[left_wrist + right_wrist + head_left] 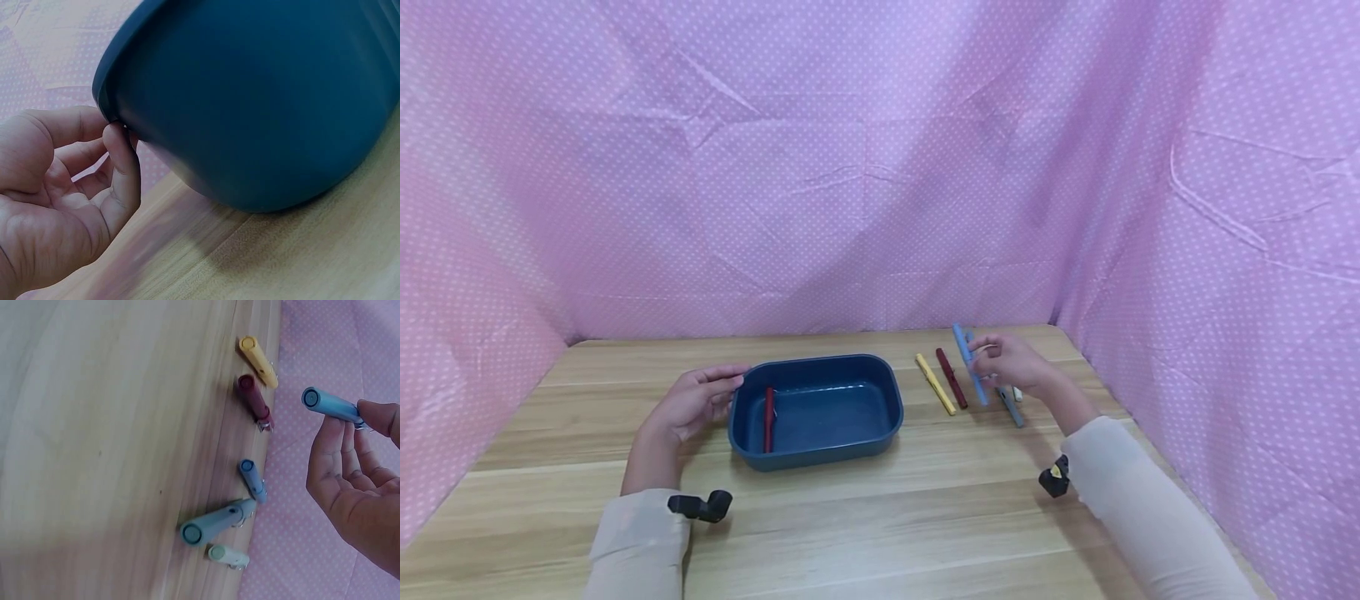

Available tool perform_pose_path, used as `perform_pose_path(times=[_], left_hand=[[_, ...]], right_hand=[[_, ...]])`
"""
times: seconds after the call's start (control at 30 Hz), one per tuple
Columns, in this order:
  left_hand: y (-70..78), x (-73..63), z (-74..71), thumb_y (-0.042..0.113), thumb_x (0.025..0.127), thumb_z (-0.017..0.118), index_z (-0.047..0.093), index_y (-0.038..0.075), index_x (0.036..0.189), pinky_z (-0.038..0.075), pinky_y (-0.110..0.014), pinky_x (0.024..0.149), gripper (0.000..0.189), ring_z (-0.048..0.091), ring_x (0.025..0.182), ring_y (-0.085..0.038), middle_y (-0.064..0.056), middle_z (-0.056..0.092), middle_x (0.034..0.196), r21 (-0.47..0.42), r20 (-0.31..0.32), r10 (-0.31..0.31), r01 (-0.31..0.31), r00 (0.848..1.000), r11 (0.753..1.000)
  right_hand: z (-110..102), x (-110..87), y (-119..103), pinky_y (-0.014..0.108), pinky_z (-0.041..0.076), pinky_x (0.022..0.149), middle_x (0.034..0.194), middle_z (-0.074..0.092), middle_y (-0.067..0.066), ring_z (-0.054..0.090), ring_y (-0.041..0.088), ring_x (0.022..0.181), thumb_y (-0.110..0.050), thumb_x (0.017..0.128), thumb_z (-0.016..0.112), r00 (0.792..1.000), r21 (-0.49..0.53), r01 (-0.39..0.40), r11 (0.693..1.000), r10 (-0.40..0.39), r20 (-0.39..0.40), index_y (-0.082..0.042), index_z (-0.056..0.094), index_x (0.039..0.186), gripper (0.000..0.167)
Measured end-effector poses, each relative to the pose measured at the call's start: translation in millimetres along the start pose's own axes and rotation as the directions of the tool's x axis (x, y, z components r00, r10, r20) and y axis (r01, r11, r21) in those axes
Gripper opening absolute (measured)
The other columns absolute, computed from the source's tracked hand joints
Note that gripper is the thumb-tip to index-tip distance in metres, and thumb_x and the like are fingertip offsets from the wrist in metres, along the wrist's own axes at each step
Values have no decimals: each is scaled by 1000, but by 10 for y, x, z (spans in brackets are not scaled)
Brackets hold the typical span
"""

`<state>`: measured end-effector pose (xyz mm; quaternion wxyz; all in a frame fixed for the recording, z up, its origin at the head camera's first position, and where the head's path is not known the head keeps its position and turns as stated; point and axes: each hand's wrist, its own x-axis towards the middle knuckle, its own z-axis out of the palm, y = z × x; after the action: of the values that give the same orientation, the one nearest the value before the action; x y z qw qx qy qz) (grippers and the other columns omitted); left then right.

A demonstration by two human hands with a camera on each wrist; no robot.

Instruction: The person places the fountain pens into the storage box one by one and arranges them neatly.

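A dark blue rectangular plastic box [838, 412] stands on the table, with a dark red pen [768, 421] lying inside near its left end. My left hand [696, 404] pinches the box's rim at the far left corner; thumb and finger meet at the lip in the left wrist view. My right hand [1011, 364] pinches a light blue pen [334, 407] between thumb and fingers, lifted over the table. Around that hand lie a yellow pen [257, 361], another dark red pen [254, 400], a smaller-looking blue pen [251, 478], a grey-blue pen [215, 524] and a pale green pen [227, 555].
The wooden table [850, 533] carries everything. Pink dotted cloth [820, 208] hangs behind it and along both sides, close to the pens at the back right. Black wrist cameras [703, 506] sit on both sleeves.
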<state>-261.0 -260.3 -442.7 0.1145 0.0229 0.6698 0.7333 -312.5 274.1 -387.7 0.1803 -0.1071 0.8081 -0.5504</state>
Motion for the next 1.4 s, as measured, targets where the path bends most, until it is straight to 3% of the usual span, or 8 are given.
perform_pose_path(times=[0.33,0.67,0.9,1.17,1.4], left_hand=[[0,6,15,8,104,60,72,12,127,56,-24,79,26,68,93,-5,7,75,110,-1,-6,3,-3,1000,1000],[10,-10,11,11,103,63,69,8,131,56,-24,79,29,69,95,-6,7,74,111,6,-3,-2,2,1000,1000],[11,-23,11,11,103,63,70,9,129,57,-25,79,27,68,92,-7,6,74,109,3,-5,-8,8,1000,1000],[22,-25,19,12,103,63,66,5,134,57,-25,80,32,68,92,-8,5,74,110,3,-2,-9,9,1000,1000],[26,-30,32,11,103,63,69,8,131,57,-25,79,28,68,92,-7,6,74,109,1,2,-9,9,1000,1000]], right_hand=[[149,65,-122,51,56,92,109,63,18,65,26,95,-1,97,62,999,-13,33,999,-32,34,3,47,133,39],[298,108,-275,52,55,95,114,62,25,64,37,109,2,98,60,999,12,34,999,-35,40,3,52,131,35],[377,135,-345,46,57,92,112,63,17,66,29,104,1,98,60,999,2,11,1000,-11,32,-1,53,132,35],[472,145,-439,48,57,93,111,63,17,66,25,99,1,97,61,999,1,32,999,-32,41,0,53,131,36],[546,199,-491,46,58,91,113,65,20,68,26,100,1,97,61,996,8,57,998,-57,70,0,53,133,37]])
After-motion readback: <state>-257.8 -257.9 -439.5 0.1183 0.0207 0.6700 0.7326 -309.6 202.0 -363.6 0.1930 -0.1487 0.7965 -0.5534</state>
